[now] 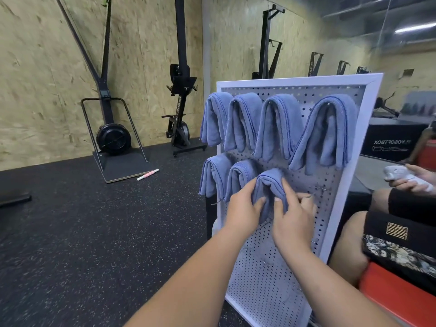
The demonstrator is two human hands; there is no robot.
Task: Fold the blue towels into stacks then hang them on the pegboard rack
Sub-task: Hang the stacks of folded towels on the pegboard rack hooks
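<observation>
Left hand (243, 208) grips towel (269, 185) on left side, right hand (292, 220) pinches right side; towel hangs between fingers, fold above fingertips, long axis vertical, pegboard (259, 279) behind; hands equally near.

Two bare arms show at the bottom of the picture. The left forearm (188, 279) and the right forearm (330, 284) are bare all the way along. The left hand (243, 208) and the right hand (292, 220) are bare too, with short nails.
</observation>
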